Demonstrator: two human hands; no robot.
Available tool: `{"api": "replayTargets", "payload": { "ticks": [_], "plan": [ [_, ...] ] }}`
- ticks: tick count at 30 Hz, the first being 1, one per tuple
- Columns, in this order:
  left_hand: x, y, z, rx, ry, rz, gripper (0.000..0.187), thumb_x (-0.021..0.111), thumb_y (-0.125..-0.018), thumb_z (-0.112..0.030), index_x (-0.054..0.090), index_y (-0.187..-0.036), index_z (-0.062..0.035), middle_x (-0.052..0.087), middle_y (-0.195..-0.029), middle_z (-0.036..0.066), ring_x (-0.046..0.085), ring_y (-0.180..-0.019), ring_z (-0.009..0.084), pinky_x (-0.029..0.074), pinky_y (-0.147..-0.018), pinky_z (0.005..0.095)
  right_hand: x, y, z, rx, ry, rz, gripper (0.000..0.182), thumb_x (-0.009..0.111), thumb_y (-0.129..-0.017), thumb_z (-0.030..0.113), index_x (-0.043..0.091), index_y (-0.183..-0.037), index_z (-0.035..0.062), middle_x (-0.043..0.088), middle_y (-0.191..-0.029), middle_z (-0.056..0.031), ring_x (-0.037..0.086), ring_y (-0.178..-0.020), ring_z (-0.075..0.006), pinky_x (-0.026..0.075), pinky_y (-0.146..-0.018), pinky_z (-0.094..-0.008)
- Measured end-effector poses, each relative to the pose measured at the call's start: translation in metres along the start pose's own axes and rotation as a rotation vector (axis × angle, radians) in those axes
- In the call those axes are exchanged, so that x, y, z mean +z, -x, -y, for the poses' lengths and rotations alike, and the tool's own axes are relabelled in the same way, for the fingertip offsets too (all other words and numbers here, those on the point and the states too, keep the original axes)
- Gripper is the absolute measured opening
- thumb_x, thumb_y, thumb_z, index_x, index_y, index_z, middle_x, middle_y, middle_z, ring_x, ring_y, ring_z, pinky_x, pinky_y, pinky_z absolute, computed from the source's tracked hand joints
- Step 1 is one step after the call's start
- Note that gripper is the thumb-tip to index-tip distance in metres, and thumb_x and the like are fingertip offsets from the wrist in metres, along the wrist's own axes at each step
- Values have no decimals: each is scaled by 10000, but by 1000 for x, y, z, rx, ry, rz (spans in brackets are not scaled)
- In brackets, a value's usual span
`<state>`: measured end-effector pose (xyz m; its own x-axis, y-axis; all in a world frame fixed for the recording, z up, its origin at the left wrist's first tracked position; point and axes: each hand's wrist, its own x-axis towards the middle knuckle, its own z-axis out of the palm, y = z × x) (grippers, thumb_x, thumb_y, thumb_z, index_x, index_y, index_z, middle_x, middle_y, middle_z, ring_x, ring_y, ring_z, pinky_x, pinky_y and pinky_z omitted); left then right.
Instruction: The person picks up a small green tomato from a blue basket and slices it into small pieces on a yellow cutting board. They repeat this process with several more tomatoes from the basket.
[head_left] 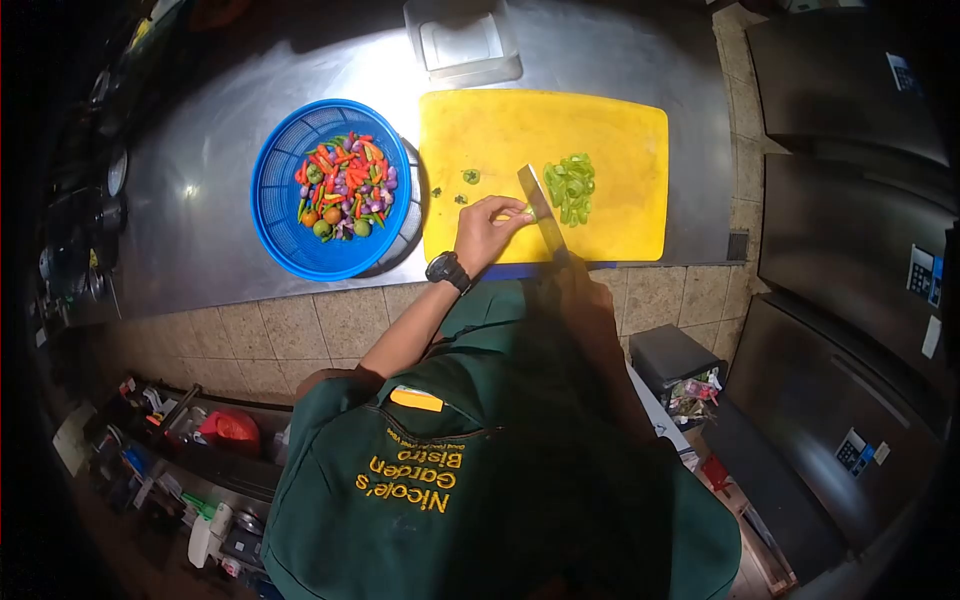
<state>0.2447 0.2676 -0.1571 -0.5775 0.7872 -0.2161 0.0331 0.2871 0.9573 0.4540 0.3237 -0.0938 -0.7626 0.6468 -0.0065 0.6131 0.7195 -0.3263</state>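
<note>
**Chopping station, overhead view**

Steel counter point(200, 220): carries all items. Yellow cutting board point(600, 130): landmark. Blue basket point(275, 200) of mixed peppers: just left of board. Knife point(541, 208): on board, blade beside sliced green pepper point(571, 186). Left hand point(485, 228): fingers curled, pinning a pepper piece at the blade. Right hand: hidden; grip cannot be told.

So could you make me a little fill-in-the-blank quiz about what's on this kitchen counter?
1. The cutting board is coloured ____.
2. The mixed peppers sit in a round ____ basket.
3. The knife blade rests beside a pile of chopped ____ pieces.
4. The left hand wears a black ____ at the wrist.

Missing words: yellow; blue; green; watch
</note>
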Motion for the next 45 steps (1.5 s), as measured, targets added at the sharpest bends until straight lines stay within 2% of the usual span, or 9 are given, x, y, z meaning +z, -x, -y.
{"api": "replayTargets", "payload": {
  "ticks": [11, 17, 24, 27, 29, 33, 36, 40, 45],
  "plan": [
    [3, -1, 3, 0, 67, -19, 225, 849, -864, -162, 781, -1004, 0, 758, -978, 148, 760, -875, 193, 643, -792, 308, 17, -8, -4, 91, -89, 199, 330, 587, -1018, 167, 593, -1327, 51, 669, -740, -238, 654, -669, -465, 533, -630, -572],
    [5, 2, 10, 162, -16, -71, 236, 859, -855, -162, 771, -1032, -32, 757, -941, 117, 746, -815, 176, 605, -731, 277, 51, -20, 1, 132, -176, 46, 313, 561, -1034, 182, 590, -1327, 75, 675, -765, -263, 659, -690, -493, 501, -623, -612],
    [10, 1, 4, 318, -171, -84, 270, 856, -850, -177, 751, -1075, -71, 731, -889, 101, 737, -815, 186, 589, -673, 316, 44, -26, -10, 169, -396, 2, 328, 521, -1068, 297, 592, -1335, 120, 690, -930, -312, 652, -862, -540, 513, -784, -607],
    [8, 1, -9, 276, -389, 9, 253, 806, -870, -249, 728, -1066, -107, 741, -943, 73, 721, -785, 240, 593, -671, 352, 46, -32, -8, 294, -375, 78, 347, 499, -1071, 314, 596, -1316, 89, 693, -934, -314, 657, -878, -536, 524, -817, -601],
    [4, 0, -18, 92, -517, 122, 292, 784, -883, -298, 711, -1083, -99, 697, -825, 74, 703, -727, 226, 545, -614, 365, 48, -35, -12, 374, -404, 105, 358, 488, -1071, 317, 595, -1309, 72, 695, -938, -313, 662, -881, -533, 528, -823, -604],
    [-2, -1, -28, 110, -623, 166, 334, 772, -896, -314, 690, -1115, -76, 700, -838, 100, 711, -759, 265, 557, -665, 384, 41, -34, -11, 390, -412, 206, 360, 478, -1069, 313, 597, -1308, 71, 702, -921, -302, 671, -851, -523, 540, -818, -603],
    [3, -4, -13, 444, -466, 24, 350, 789, -881, -316, 694, -1093, -55, 690, -827, 129, 699, -760, 297, 549, -681, 405, 36, -34, -8, 392, -456, 198, 336, 479, -1069, 298, 597, -1295, 79, 701, -905, -297, 672, -816, -513, 542, -790, -604],
    [-1, -1, -19, 245, -461, 193, 369, 812, -864, -320, 700, -1077, -41, 677, -838, 143, 685, -795, 323, 550, -730, 420, 34, -26, -11, 158, -358, 68, 278, 505, -1055, 262, 594, -1234, 70, 693, -872, -288, 682, -794, -489, 537, -737, -617],
    [-7, 1, -28, 157, -608, 207, 377, 834, -828, -306, 701, -1059, -39, 711, -962, 146, 689, -872, 373, 560, -783, 466, 28, -19, -3, 284, -345, 132, 245, 559, -1021, 214, 583, -1224, 78, 672, -752, -238, 684, -718, -453, 540, -646, -588]
  ]
}}
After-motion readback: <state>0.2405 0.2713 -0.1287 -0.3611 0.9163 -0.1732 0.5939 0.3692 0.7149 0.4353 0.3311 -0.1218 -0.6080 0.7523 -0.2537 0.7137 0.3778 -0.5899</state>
